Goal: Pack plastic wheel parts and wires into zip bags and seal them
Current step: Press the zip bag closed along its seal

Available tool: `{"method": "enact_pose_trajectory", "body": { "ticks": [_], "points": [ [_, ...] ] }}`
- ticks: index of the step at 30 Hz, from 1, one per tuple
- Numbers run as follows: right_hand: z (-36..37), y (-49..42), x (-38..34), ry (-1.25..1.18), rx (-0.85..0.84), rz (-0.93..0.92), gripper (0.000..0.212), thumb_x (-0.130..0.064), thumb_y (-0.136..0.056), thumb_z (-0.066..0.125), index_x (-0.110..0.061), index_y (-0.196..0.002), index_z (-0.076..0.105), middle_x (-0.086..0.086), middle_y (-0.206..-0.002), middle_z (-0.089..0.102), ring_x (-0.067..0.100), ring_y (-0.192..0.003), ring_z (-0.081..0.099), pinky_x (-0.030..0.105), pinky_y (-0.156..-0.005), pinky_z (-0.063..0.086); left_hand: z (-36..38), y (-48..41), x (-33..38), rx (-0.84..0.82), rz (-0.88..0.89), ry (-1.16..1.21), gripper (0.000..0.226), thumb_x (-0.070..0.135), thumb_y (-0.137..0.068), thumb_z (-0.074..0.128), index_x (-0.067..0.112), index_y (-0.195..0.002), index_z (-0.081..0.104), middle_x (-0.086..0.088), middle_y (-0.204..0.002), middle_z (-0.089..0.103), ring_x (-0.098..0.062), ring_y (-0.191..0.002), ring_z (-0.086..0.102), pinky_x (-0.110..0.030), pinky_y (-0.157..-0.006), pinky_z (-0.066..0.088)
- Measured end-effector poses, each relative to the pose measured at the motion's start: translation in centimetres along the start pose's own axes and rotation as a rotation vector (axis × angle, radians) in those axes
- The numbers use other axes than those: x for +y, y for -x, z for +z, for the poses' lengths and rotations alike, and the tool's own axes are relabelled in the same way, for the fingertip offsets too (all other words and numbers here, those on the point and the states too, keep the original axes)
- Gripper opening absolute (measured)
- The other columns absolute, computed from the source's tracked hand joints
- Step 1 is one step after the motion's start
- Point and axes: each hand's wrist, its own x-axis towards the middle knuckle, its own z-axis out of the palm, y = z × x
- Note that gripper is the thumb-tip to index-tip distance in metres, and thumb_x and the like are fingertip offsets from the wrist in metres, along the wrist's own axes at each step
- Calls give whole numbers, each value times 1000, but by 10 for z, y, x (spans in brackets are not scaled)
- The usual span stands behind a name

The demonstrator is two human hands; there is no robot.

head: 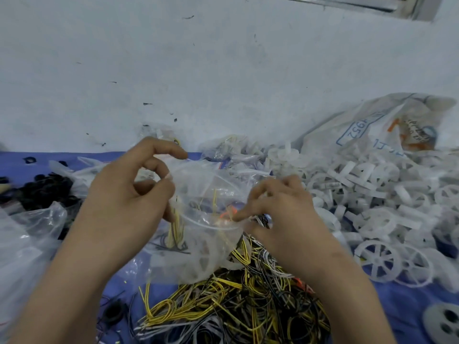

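Two hands on one bag. Your left hand (129, 194) pinches the left rim of the clear zip bag (198, 184) between thumb and a curled finger, with the index finger arched above and touching nothing. Your right hand (280, 214) pinches the near rim of the bag at about 4 o'clock of its mouth, fingertips bunched tight on the plastic beside a small orange bit; I cannot tell whether that bit is inside or outside the bag.

The bag is at frame centre, held up off the blue table cover (409, 301), with its mouth pulled into a wide oval between your hands. Inside it, yellow wires (176, 227) hang at the left side by your left palm. A pale spoked shape shows through the bag's bottom, too blurred to call.

At 6 o'clock of the bag lies the loose wire pile (236, 301), yellow, black and white strands tangled, just under the bag. From 2 to 4 o'clock is the heap of white plastic wheel parts (372, 207), and one spoked wheel (378, 260) lies flat at its near edge. At 2 o'clock, behind the heap, a big printed sack (372, 127) leans on the white wall (173, 58). At 9 o'clock sits a pile of black rings (44, 189), with a crumpled clear bag (27, 232) in front of it at 8 o'clock. A single black ring (113, 311) lies at 7 o'clock, and a grey disc with holes (444, 321) at 5 o'clock, at the frame corner.
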Motion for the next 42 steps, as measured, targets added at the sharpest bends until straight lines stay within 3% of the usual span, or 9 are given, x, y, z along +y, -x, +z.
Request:
{"method": "enact_pose_trajectory", "body": {
  "ticks": [2,4,8,15,21,26,32,37,42],
  "points": [
    [3,-2,4,-11,29,12,15,-29,-86,66,-41,-91,71,-25,-141,29,9,-131,10,30,-102,16,-3,0,-1,-49,39,-59,22,18,-79,53,37,-79,64,11,-88,55,-12,-54,65,-53,-66,54],
    [5,-3,10,-88,-20,10,13,-25,-85,67,-37,-87,72,-24,-136,39,-1,-130,22,22,-100,20,-5,0,-3,-96,73,-93,17,26,-77,50,34,-73,65,13,-95,57,-10,-66,65,-42,-69,55],
    [2,-4,18,-309,-24,74,12,-15,-86,65,-25,-81,72,-24,-70,57,-19,-77,52,0,-68,36,-14,-1,-7,-125,107,-249,31,55,-68,42,41,-85,65,23,-103,59,-4,-79,60,-20,-62,48],
    [1,-4,35,-388,5,162,6,-19,-80,73,-23,-83,75,-13,-80,69,-3,-79,60,12,-78,46,-24,-5,-17,-231,204,-363,32,63,-68,49,37,-83,61,22,-101,62,-2,-96,59,-21,-71,45],
    [-1,-3,40,-469,-6,163,11,-16,-80,72,-26,-76,74,-11,-76,71,-2,-74,63,10,-70,47,-25,-2,-18,-205,268,-353,26,61,-78,40,42,-87,55,29,-102,60,10,-93,55,-20,-74,46],
    [-6,0,41,-651,16,116,17,-9,-78,72,-25,-75,75,-6,-74,73,12,-70,67,29,-73,55,-18,-7,-18,-99,328,-350,18,47,-84,43,32,-86,52,12,-88,61,0,-83,59,-9,-68,40],
    [-6,2,44,-803,117,27,40,-4,-81,68,-34,-105,70,-5,-65,61,9,-54,43,14,-56,38,-27,-12,-34,-25,229,-97,11,52,-78,54,43,-83,56,8,-73,62,-8,-68,61,-7,-65,44],
    [0,0,51,-805,118,101,20,-4,-80,69,-24,-76,73,6,-70,65,17,-62,51,17,-55,42,-21,-10,-30,-71,224,57,12,45,-76,60,43,-88,57,0,-69,60,-7,-64,60,-8,-59,44],
    [2,0,56,-803,99,103,18,-1,-84,64,-17,-75,68,5,-76,66,17,-74,59,20,-68,48,-12,-9,-21,-112,232,101,15,41,-76,61,43,-90,57,0,-70,61,-8,-67,63,-13,-67,50]
  ]
}}
